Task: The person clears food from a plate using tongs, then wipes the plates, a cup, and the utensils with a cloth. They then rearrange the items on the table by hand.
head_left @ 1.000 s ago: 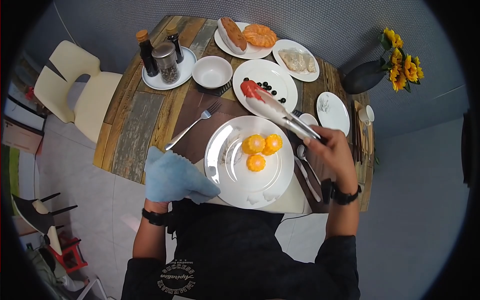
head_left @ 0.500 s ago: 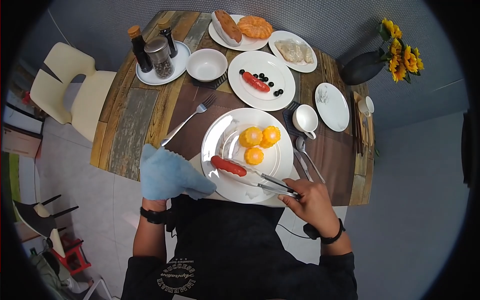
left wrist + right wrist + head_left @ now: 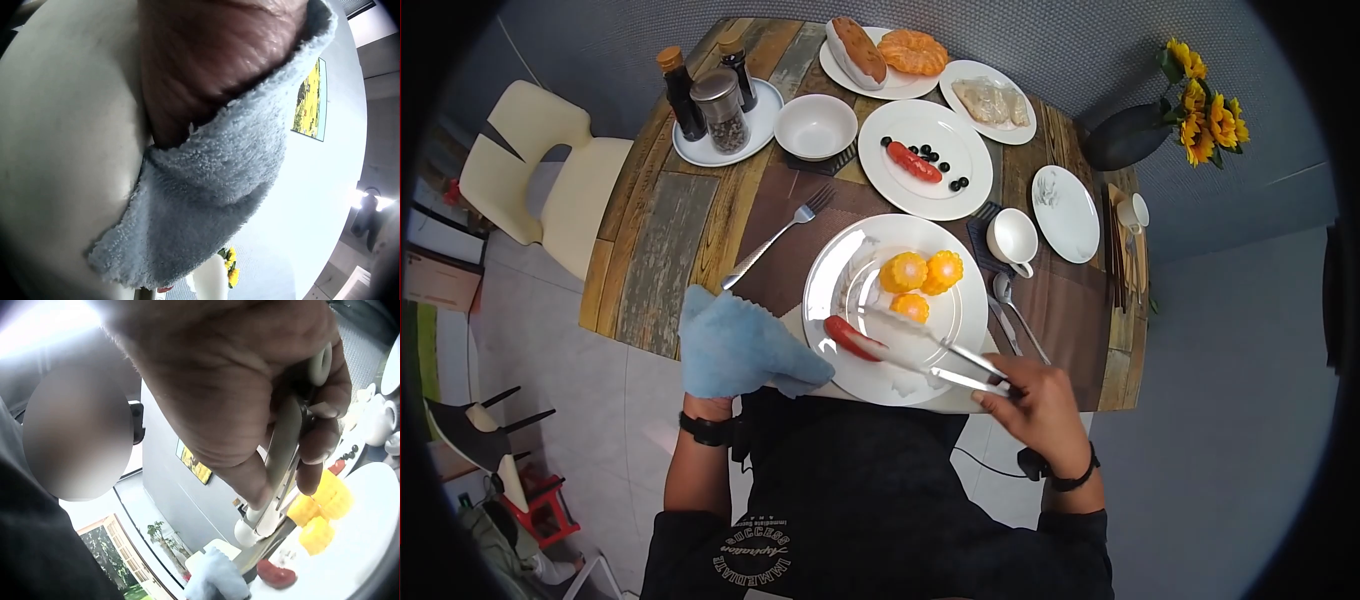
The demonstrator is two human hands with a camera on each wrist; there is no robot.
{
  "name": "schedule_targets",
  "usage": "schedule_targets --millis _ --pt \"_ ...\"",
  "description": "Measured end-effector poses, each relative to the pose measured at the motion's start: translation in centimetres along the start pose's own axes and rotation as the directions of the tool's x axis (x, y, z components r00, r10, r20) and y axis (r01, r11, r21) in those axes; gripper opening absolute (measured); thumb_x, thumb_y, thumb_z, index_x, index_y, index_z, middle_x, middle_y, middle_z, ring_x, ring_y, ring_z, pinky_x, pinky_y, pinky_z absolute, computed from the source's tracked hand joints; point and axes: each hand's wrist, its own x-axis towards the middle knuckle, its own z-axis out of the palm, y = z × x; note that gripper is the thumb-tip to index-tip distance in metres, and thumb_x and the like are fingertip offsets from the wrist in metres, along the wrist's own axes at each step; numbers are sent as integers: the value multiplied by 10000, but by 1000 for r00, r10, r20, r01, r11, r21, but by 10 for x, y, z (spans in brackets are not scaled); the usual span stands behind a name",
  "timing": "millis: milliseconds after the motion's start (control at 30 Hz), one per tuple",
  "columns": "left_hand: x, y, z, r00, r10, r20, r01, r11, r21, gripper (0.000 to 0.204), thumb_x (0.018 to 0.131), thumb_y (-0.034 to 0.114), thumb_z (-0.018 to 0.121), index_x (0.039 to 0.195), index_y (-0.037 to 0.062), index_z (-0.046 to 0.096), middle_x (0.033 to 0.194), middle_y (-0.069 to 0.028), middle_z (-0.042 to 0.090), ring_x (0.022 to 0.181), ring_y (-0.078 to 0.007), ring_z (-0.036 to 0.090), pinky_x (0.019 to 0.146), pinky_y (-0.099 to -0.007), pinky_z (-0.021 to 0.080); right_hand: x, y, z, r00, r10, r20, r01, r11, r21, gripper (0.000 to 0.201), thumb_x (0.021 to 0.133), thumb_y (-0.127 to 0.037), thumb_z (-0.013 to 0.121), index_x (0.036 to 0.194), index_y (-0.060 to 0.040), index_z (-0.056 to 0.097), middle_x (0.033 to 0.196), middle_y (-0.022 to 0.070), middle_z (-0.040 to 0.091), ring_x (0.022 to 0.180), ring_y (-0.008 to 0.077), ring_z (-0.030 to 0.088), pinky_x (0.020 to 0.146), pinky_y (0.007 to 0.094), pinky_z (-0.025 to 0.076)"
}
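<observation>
In the head view, the right hand grips metal tongs whose white tips stand spread above the large plate. A red sausage lies at that plate's lower left, close to the tips. Three yellow corn pieces sit on the same plate. A blue cloth covers the left hand at the plate's left edge; its fingers are hidden in the cloth. In the left wrist view the cloth wraps over the hand. The right wrist view has fingers and thumb around the tongs.
Beyond the large plate are a plate with another sausage and black berries, a bowl, bread, bottles and a pepper grinder. A fork lies left; a cup, spoon and oval plate are right.
The right hand has brought the tongs and a sausage from above the berry plate down to the large plate. The tongs have since opened off the sausage, which lies there. The left hand has barely moved.
</observation>
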Motion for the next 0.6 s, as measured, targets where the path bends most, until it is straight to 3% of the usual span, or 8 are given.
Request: schedule_targets --millis 67,100,167,200,267,400,467,600 --pt "1 -1 -2 997 72 20 -74 976 205 181 663 237 720 570 201 569 635 -33 569 726 -268 563 720 -378 425 8 0 -15 995 79 -59 -75 994 74 395 815 -241 818 1132 -20 737 806 135 700 621 252 656 613 361 517" --pt "3 3 -6 997 74 17 -76 976 204 181 663 237 720 570 201 569 635 -33 569 726 -268 563 720 -378 425 17 4 -21 995 78 -62 -74 995 72 395 815 -241 818 1132 -20 737 806 135 700 621 252 656 613 361 517" --pt "9 12 -15 999 30 28 -36 974 225 213 662 265 735 572 197 554 640 -38 564 728 -273 556 718 -384 422 40 15 -31 961 -39 -273 32 999 -28 395 815 -241 811 1140 -26 739 803 160 708 627 294 663 630 370 524" --pt "10 13 -17 999 31 23 -35 974 225 213 662 265 735 572 197 554 640 -38 564 728 -273 556 718 -384 422 54 19 -35 960 -42 -276 35 999 -31 395 815 -241 811 1140 -26 739 803 160 708 627 294 663 630 370 524" --pt "8 13 -21 988 -2 155 -33 974 223 242 717 313 792 816 142 651 828 -70 601 848 -300 569 768 -396 478 85 27 -41 946 4 -325 -41 993 -106 406 823 -282 795 1135 -28 741 798 180 713 661 337 674 650 395 530" --pt "10 16 -25 988 -48 146 21 984 178 255 683 318 808 795 149 654 822 -68 606 834 -300 564 749 -406 471 135 47 -39 962 37 -270 -99 970 -222 409 832 -325 778 1123 -40 747 772 192 708 722 372 690 679 430 538" --pt "13 17 -27 968 -8 250 -64 959 277 273 653 338 816 792 161 661 823 -54 613 829 -297 567 736 -406 469 147 44 -36 967 26 -254 -95 961 -261 391 840 -340 767 1113 -61 755 759 193 704 747 378 701 693 452 544" --pt "13 17 -26 988 -38 151 14 988 156 249 667 353 796 797 184 667 825 -30 621 838 -283 578 740 -410 467 164 47 -28 974 24 -223 -106 927 -360 362 840 -332 768 1098 -79 765 762 192 707 762 385 702 695 456 547"
